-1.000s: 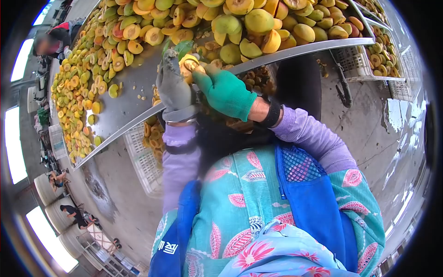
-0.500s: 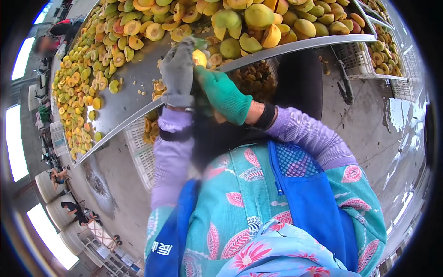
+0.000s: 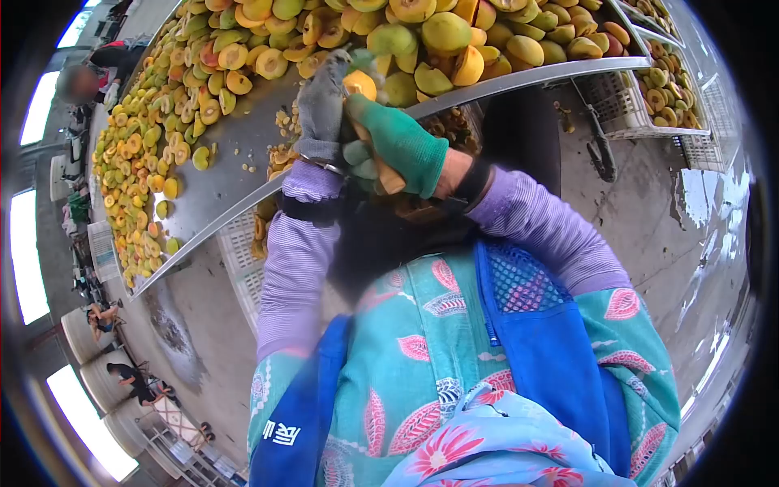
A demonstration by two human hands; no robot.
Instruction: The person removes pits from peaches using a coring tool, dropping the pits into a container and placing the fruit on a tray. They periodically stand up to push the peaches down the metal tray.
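Observation:
My left hand (image 3: 323, 101), in a grey glove, is closed around a yellow-orange halved peach (image 3: 359, 84) at the table's near edge. My right hand (image 3: 402, 146), in a green glove, grips a tool with a light wooden handle (image 3: 389, 177). The handle's end sticks out below the fingers, and the tool's working end is hidden at the fruit. Both hands almost touch. Just beyond them lies a large heap of cut, yellow-green peaches (image 3: 445, 32) on the metal table (image 3: 251, 122).
Peach pieces fill a white crate (image 3: 243, 243) under the table and another crate (image 3: 633, 114) at right. A dark-handled tool (image 3: 600, 150) leans near that crate. Wet patches mark the concrete floor (image 3: 641, 187). Other people (image 3: 134, 381) sit at far left.
The wooden handle has come into view below my right hand, which has turned slightly. More of the peach shows between my hands. My left hand has shifted slightly up and right.

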